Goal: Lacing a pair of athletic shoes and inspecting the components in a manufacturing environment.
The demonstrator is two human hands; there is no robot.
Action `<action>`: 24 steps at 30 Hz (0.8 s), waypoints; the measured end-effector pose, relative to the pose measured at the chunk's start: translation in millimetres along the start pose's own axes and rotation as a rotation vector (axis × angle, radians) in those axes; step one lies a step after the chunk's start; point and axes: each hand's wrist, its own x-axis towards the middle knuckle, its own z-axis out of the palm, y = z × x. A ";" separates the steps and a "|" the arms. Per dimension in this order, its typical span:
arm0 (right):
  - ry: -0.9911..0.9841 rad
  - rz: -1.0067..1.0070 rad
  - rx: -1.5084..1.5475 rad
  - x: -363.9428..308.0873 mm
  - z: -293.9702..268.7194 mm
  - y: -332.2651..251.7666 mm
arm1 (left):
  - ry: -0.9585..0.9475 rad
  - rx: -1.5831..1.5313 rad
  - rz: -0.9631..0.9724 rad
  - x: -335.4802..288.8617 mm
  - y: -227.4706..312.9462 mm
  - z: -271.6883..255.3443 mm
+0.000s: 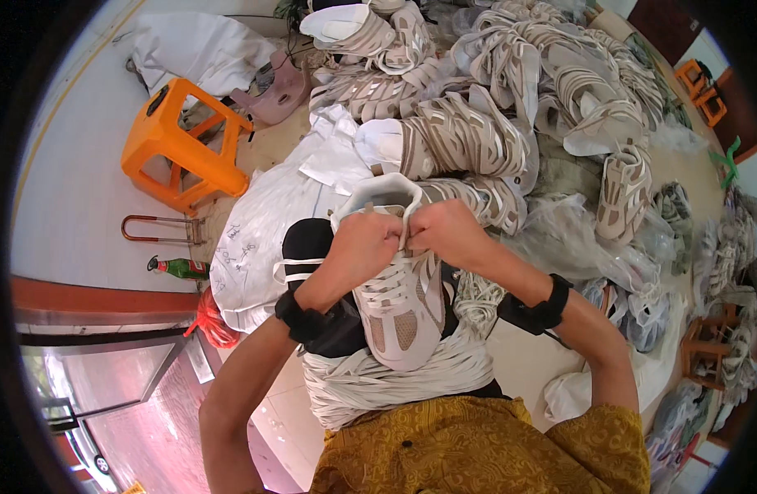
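Note:
A beige and white sneaker [401, 329] rests on my lap, toe toward me and its opening facing away. White laces run through its lower eyelets. My left hand [363, 249] is closed in a pinch at the top of the lacing; its fingertips hide what they hold. Against it, my right hand [449, 235] pinches the sneaker's upper edge beside the tongue. The two hands' fingertips nearly touch. A thick bundle of white shoelaces [395, 387] lies across my lap under the toe. Left of the sneaker, a white lace loop crosses something black [306, 239].
Beyond my lap lie a white sack [255, 222] and heaps of similar sneakers [465, 136], some stacked in rows. An orange stool [181, 148] stands at the far left, near a green bottle [181, 267] and red string [214, 321]. Clear plastic bags [559, 239] lie at right.

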 end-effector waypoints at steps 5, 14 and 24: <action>0.166 -0.061 -0.042 -3.7 -1.9 -7.5 | -0.171 0.019 0.108 7.9 -6.6 -13.0; 0.096 -0.109 0.143 1.6 -8.4 -5.0 | -0.230 0.189 -0.010 -17.4 3.8 -44.4; 0.363 -0.476 0.195 -4.1 -11.5 -62.4 | 0.077 -0.951 -0.392 -80.1 65.8 -99.1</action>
